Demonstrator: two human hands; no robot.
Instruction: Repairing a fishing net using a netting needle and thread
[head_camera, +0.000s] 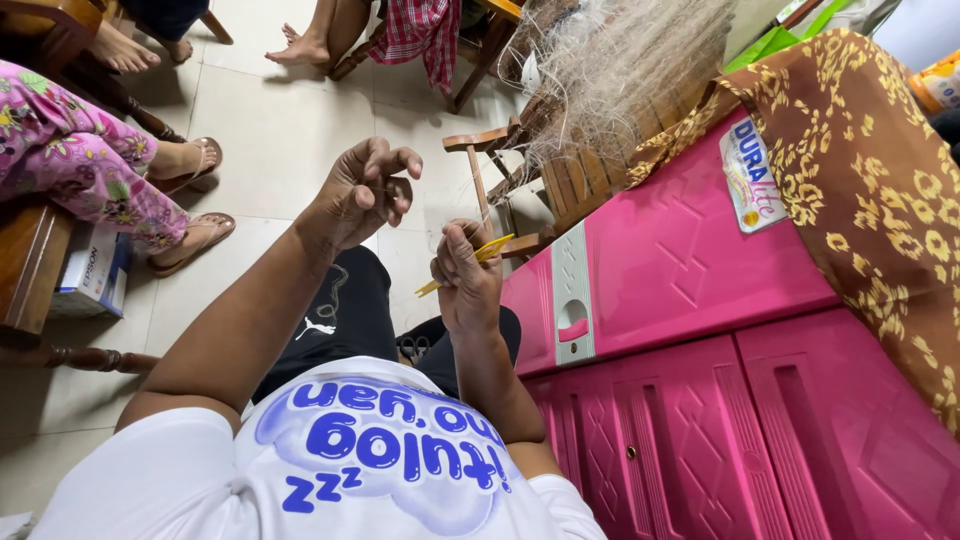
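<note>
Head view, looking down past a white printed shirt and black shorts. Centre frame: right hand (466, 280) clenched around a thin yellow netting needle (470, 263), long axis running from lower left to upper right, tip poking out toward the pale fishing net (620, 70) heaped at top centre; left hand (365, 190) raised just up-left of it, fingers curled as if pinching a fine line, though hard to tell whether anything is gripped. Needle nearer the right hand, net up and to the right of both. Small scissors (413, 347) resting on the lap below the hands. Right half filled by a pink plastic cabinet (700, 330) with an oval white-and-blue sticker (752, 175) near upper right; brown-and-gold patterned cloth (870, 170) draped over it. Lower left edge: white and blue cardboard box (92, 275) under a wooden bench; other people's sandalled feet at upper left.
</note>
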